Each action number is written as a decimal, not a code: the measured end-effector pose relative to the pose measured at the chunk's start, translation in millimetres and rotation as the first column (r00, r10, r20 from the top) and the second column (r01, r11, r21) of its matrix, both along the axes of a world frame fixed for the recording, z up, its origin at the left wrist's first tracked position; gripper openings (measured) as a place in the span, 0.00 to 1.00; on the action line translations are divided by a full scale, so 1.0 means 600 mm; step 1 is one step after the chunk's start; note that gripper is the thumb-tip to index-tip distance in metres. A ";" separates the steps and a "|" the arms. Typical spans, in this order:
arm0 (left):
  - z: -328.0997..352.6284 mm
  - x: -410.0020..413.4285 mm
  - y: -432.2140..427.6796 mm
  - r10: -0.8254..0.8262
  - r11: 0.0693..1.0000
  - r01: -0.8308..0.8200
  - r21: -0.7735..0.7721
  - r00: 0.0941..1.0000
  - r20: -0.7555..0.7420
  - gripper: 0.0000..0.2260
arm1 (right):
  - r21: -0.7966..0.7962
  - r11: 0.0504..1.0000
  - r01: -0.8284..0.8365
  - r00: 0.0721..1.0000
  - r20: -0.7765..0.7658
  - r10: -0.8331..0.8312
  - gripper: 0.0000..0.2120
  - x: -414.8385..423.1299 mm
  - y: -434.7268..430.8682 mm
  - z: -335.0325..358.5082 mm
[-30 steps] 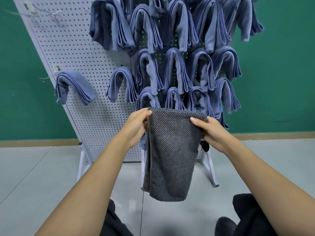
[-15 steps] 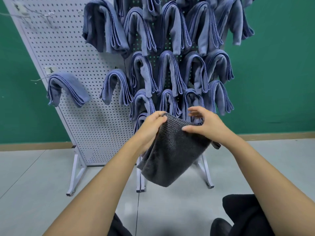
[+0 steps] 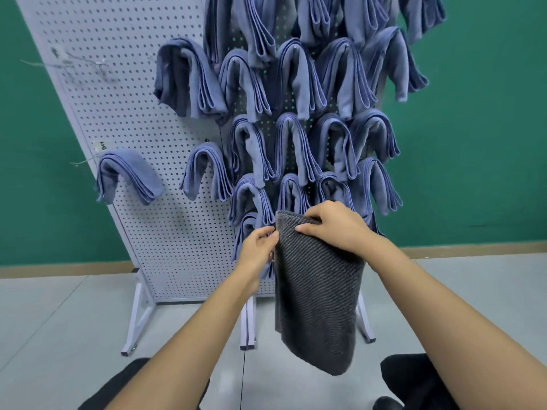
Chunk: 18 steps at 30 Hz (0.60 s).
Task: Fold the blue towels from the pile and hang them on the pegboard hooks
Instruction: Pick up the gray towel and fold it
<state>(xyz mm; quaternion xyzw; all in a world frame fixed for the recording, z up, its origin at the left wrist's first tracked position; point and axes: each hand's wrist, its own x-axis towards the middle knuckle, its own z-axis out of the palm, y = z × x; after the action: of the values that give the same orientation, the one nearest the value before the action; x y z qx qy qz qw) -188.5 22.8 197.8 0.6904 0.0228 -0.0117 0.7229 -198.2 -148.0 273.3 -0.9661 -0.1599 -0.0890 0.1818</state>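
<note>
A dark grey ribbed towel (image 3: 316,294), folded, hangs down in front of the lower part of the white pegboard (image 3: 124,113). My left hand (image 3: 257,250) pinches its upper left edge. My right hand (image 3: 334,226) lies over its top fold, with the fingers curled round the top edge. Several folded blue towels (image 3: 299,143) hang on hooks across the right half of the board. One blue towel (image 3: 127,176) hangs apart at the left. The hook behind the grey towel is hidden.
Bare wire hooks (image 3: 85,66) stick out at the board's upper left. The board stands on white metal legs (image 3: 139,318) on a pale grey floor (image 3: 59,335), in front of a green wall (image 3: 488,128). My dark-trousered knees (image 3: 414,377) show at the bottom.
The grey towel has gone from bunched and slanted to hanging straight down. My right hand has moved onto its top fold and my left hand has dropped to its left edge.
</note>
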 end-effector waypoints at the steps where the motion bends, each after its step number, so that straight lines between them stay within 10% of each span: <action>1: -0.012 -0.004 0.001 0.012 1.000 -0.012 0.008 1.000 -0.027 0.17 | 0.001 1.000 -0.003 1.000 -0.003 0.003 0.18 0.000 0.001 0.013; 10: -0.062 -0.031 -0.001 -0.023 0.991 -0.026 -0.129 0.933 -0.359 0.38 | 0.272 0.956 -0.112 0.987 0.141 0.075 0.22 -0.008 -0.016 0.176; 18: -0.019 -0.028 0.034 -0.301 0.696 -0.004 -0.718 0.906 -0.297 0.13 | 0.774 0.633 -0.008 0.997 0.051 -0.049 0.15 0.014 -0.111 0.194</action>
<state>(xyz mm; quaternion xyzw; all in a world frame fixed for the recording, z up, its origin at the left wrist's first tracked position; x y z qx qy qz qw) -205.4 43.5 186.2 0.3450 0.1037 -0.2170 0.9073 -190.0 -214.4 389.9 -0.7933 -0.1015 -0.1833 0.5717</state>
